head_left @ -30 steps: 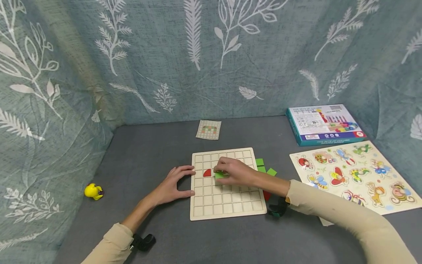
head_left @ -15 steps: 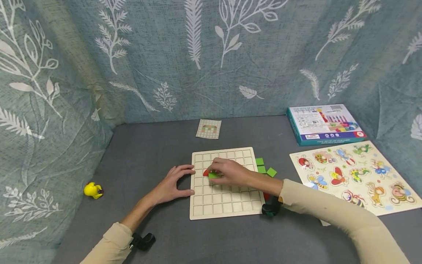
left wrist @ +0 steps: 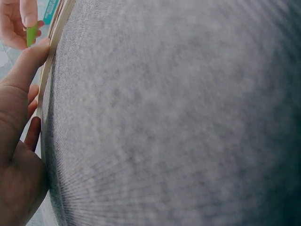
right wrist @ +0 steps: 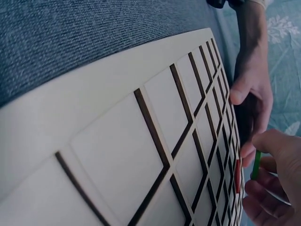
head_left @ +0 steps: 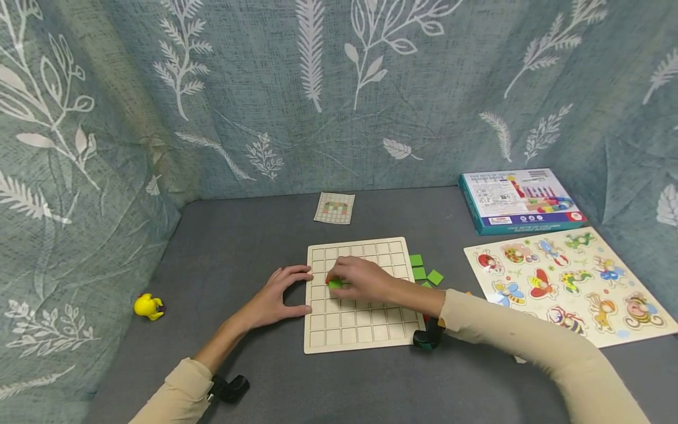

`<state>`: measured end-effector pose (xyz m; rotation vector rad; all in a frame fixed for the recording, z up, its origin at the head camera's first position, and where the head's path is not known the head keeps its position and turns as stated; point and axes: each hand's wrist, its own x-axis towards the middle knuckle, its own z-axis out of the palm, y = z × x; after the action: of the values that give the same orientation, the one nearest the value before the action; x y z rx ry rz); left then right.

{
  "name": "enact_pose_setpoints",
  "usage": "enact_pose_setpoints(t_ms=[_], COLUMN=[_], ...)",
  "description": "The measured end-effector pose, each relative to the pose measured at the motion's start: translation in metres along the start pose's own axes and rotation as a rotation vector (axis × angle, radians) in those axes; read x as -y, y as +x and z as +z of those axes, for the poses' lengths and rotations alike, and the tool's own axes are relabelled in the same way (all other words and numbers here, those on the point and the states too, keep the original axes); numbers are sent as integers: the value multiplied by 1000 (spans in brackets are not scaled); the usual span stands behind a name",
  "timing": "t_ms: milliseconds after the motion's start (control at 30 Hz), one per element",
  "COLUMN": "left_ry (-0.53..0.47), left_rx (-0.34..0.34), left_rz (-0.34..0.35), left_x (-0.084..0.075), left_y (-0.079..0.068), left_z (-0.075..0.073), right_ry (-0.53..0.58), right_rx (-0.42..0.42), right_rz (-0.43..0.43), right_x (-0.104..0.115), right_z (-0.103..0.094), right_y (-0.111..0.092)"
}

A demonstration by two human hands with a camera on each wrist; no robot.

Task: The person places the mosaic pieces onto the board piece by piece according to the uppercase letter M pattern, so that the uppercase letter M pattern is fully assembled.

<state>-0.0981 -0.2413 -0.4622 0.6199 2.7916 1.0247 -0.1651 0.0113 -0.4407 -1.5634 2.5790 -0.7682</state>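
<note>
My right hand point(head_left: 365, 278) pinches a green square tile point(head_left: 335, 284) between thumb and fingers, over the left part of a wooden grid board point(head_left: 365, 334). In the right wrist view the green tile point(right wrist: 256, 165) is held on edge, close to a red quarter-circle piece point(right wrist: 237, 176) on the board. My fingers partly cover that red piece in the head view. My left hand point(head_left: 275, 299) rests at the board's left edge, thumb and fingers spread apart along it. From the left wrist, the thumb point(left wrist: 33, 61) is seen touching the board's side.
Several loose green tiles point(head_left: 418, 272) lie right of the board, with red partly hidden under my right forearm. A pattern card point(head_left: 335, 208) lies behind it. At right are an insect puzzle board point(head_left: 529, 259) and a box point(head_left: 521, 200); a yellow toy point(head_left: 149, 307) sits at left.
My right hand has moved left across the board with the green tile, up to the red piece, which it now mostly covers. The left hand has stayed at the board's edge.
</note>
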Motion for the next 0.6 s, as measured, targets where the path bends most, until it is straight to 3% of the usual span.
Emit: enact_pose_setpoints(t_ms=[200, 600], left_ry=[-6, -22], left_rx=[-2, -1], left_rz=[3, 23], left_x=[1, 3], left_y=[0, 0], left_z=[0, -1], right_ry=[-15, -24], right_rx=[-19, 58], right_rz=[-9, 59], right_x=[2, 7], right_z=[4, 8], right_y=[2, 3])
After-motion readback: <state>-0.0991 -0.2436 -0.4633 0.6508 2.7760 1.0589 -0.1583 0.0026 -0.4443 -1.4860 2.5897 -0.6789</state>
